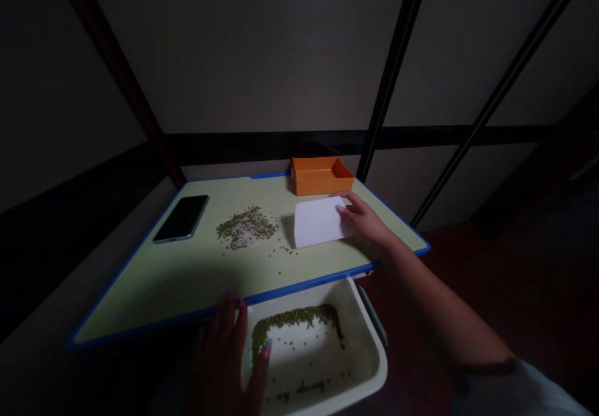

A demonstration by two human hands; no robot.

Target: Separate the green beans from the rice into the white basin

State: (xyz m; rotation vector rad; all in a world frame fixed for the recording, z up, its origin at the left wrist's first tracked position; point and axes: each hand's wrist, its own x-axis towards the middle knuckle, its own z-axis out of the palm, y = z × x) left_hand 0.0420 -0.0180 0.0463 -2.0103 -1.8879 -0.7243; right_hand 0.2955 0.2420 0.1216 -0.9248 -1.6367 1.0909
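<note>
My right hand [362, 216] grips a white card [318, 221] at its right end, thumb on the near face. The card is tilted up over the table, to the right of a loose heap of small green and whitish grains [247, 227]. Several stray grains lie between heap and card. Below the table's front edge is a white plastic tub [374, 366] with green grains [294, 317] banked along its far side. My left hand [229, 353] holds the tub's left wall, thumb inside and fingers outside; its lower part is dark.
An orange open box [322, 184] stands at the back right of the pale table [187, 285], which has a blue rim. A phone [182, 217] with a dark screen lies at the left. A panelled wall [262, 48] rises right behind the table.
</note>
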